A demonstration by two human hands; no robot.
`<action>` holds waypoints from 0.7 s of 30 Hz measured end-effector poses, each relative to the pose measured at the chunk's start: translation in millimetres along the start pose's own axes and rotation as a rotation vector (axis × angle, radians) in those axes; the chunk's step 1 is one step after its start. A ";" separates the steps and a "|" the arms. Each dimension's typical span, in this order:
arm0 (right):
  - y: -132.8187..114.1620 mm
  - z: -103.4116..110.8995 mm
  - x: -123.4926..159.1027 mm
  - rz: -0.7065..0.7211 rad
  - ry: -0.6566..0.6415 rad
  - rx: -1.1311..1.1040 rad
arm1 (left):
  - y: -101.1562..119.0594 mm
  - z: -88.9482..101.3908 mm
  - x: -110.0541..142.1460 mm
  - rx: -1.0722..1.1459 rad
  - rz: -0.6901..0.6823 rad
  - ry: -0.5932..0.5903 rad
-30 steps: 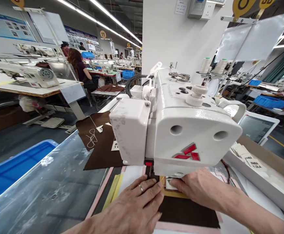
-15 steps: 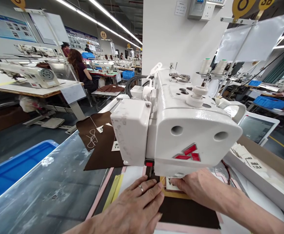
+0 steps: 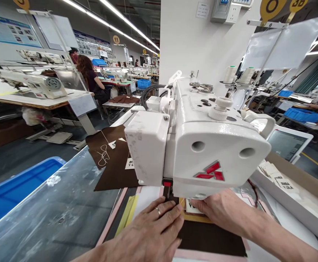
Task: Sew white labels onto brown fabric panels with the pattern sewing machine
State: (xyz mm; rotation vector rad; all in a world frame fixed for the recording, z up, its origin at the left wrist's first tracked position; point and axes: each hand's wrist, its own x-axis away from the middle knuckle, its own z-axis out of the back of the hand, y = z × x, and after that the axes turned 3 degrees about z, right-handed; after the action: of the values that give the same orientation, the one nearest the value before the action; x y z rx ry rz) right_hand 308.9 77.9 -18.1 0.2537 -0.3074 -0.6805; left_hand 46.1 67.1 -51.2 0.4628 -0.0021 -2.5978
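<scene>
Left hand (image 3: 156, 223) lies palm down and flattened, its extended fingers nearly side by side and clasping nothing, a silver ring on one of them; the forearm comes in from the bottom edge. Right hand (image 3: 221, 209) reaches in from the right, wrist bent, its lowest visible digit on a white label (image 3: 191, 206). Its other fingers are tucked beneath the machine head, so I cannot tell whether they are spread or closed on anything.

That label sits just below the machine head, between the two hands, within a yellow frame (image 3: 199, 217). Dark lettering shows on it, a "Y" among the letters, the rest covered. Around the frame lies smooth dark brown fabric (image 3: 210, 236), flat, with a straight near edge along a pink strip (image 3: 210, 252).

Above stands the white sewing machine (image 3: 221, 145), a red emblem on its front. To its right, an open box (image 3: 309, 209) holds more lettered labels (image 3: 286, 185). Past its left side, another brown piece (image 3: 115, 169) carries white labels and a loop of loose thread (image 3: 103, 155). Farther off, a person (image 3: 93, 78) in a dark top sits near a desk (image 3: 38, 100) with another sewing machine (image 3: 42, 85).
</scene>
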 end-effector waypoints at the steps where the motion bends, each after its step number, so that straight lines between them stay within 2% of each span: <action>1: -0.3 -0.3 -0.7 -0.023 0.018 -0.027 | 0.6 1.0 -0.5 -0.005 0.006 -0.005; 4: -0.5 -4.7 -1.9 -0.101 0.101 -0.228 | 1.3 2.8 -2.0 -0.016 0.001 -0.018; 8: -1.6 -9.7 -0.3 -0.272 0.207 -0.561 | 0.4 2.1 -2.3 -0.004 -0.004 -0.019; 12: -4.9 -6.6 2.8 -0.354 0.129 -0.665 | 0.7 0.8 -1.9 -0.004 -0.005 -0.011; 16: -5.7 -1.6 3.6 -0.346 0.050 -0.687 | 0.4 0.2 -2.9 -0.002 -0.001 0.003; 21: -1.7 -0.4 3.4 -0.302 0.041 -0.683 | 0.1 3.8 -3.4 0.002 -0.011 -0.025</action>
State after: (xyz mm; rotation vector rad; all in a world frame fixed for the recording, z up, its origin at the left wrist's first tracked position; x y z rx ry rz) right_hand 310.5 74.5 -18.4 -0.3456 0.0162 -1.0351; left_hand 47.7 68.3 -46.6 0.4325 -0.0107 -2.6139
